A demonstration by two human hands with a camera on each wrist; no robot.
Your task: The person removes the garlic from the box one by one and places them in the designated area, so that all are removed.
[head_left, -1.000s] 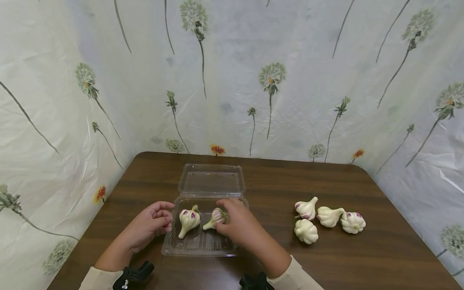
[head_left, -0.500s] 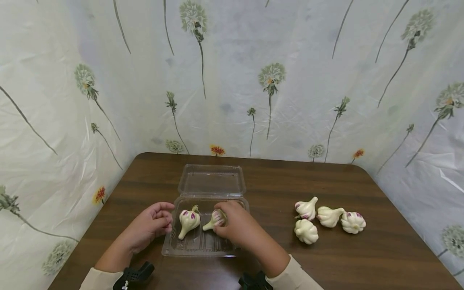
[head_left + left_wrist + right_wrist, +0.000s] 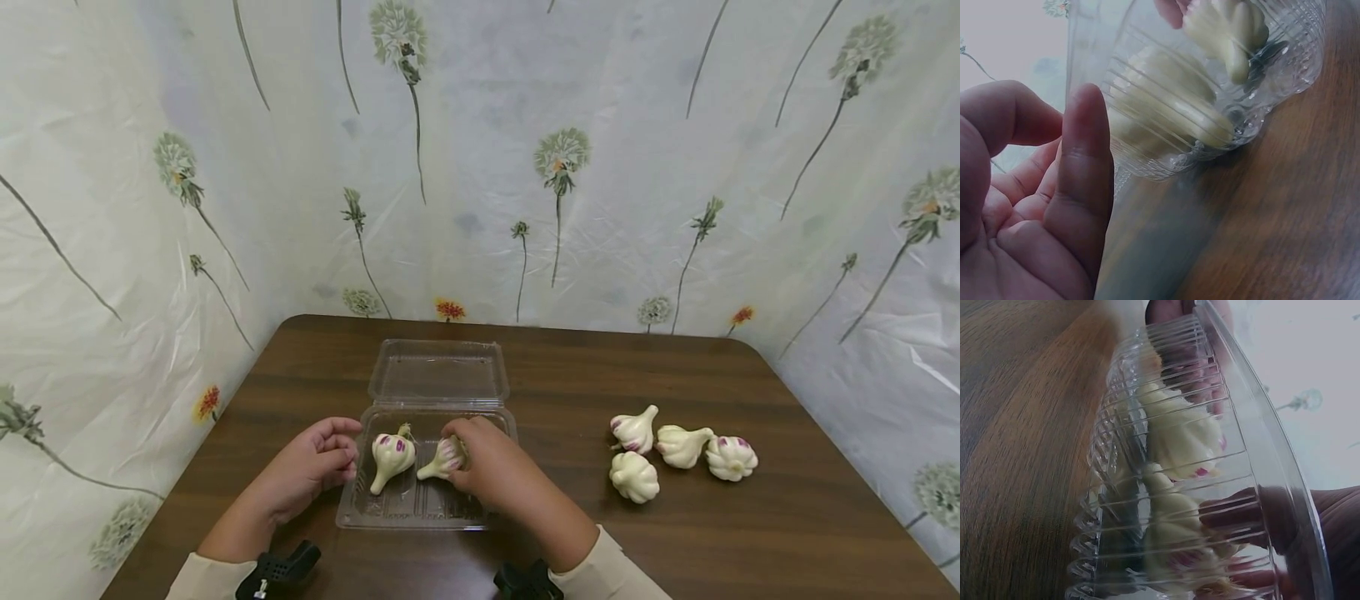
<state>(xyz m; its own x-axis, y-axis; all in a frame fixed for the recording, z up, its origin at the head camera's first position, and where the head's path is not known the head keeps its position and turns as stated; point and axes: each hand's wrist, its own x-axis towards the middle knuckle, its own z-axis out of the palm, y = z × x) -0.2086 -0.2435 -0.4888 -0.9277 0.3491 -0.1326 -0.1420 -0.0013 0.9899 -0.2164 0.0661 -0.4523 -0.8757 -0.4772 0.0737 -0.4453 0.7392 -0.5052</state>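
White garlic [image 3: 444, 460] half-hidden in pinching right hand [image 3: 489, 462], hold of left hand [image 3: 311, 461] unclear.

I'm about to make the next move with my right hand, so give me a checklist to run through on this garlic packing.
1. Lid open: ok, folded back behind the container.
2. Held bulb inside the container: ok.
3. Right hand free of that bulb: not ok, it grips it.
4. Left hand gripping the container: cannot tell; it sits at the left edge.
5. All bulbs packed: not ok, four loose bulbs lie on the table.
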